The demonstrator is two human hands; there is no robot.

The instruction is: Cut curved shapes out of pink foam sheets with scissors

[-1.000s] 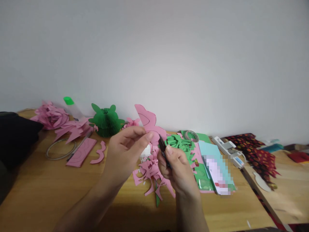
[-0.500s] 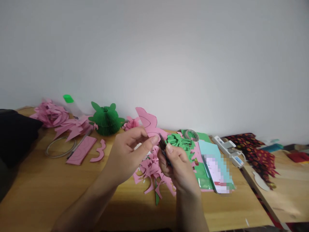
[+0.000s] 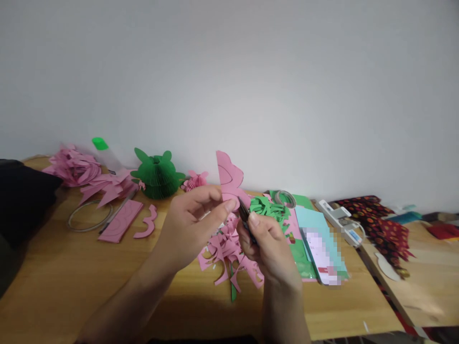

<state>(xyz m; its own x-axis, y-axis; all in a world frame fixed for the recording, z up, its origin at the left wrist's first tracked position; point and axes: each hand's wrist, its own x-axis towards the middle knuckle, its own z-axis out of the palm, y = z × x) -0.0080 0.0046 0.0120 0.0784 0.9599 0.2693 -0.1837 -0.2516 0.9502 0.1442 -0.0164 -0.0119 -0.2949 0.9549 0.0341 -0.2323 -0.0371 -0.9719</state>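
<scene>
Between the thumb and fingers of my left hand (image 3: pixel 195 227) is a pink paper piece (image 3: pixel 229 173) with a wavy cut edge and drawn curved lines, held upright above the table. My right hand (image 3: pixel 265 243) is closed around dark scissors (image 3: pixel 244 212), whose blades meet the lower part of the paper near my left thumb. The scissors' handles are mostly hidden by my fingers. Below both hands lies a heap of pink paper scraps (image 3: pixel 227 248), with green paper scraps (image 3: pixel 267 209) just behind my right hand.
A green honeycomb paper figure (image 3: pixel 158 174), a small pink one (image 3: pixel 195 180) and pink cut-outs (image 3: pixel 75 167) line the wall. Folded pink paper (image 3: pixel 122 220) and a curvy pink piece (image 3: pixel 148 222) lie left. On the right are a phone (image 3: pixel 321 255), tape (image 3: pixel 285 198) and a power strip (image 3: pixel 339 222).
The pink paper has turned more upright, its top swinging to the right. My hands stay close together, with the scissors still at the paper.
</scene>
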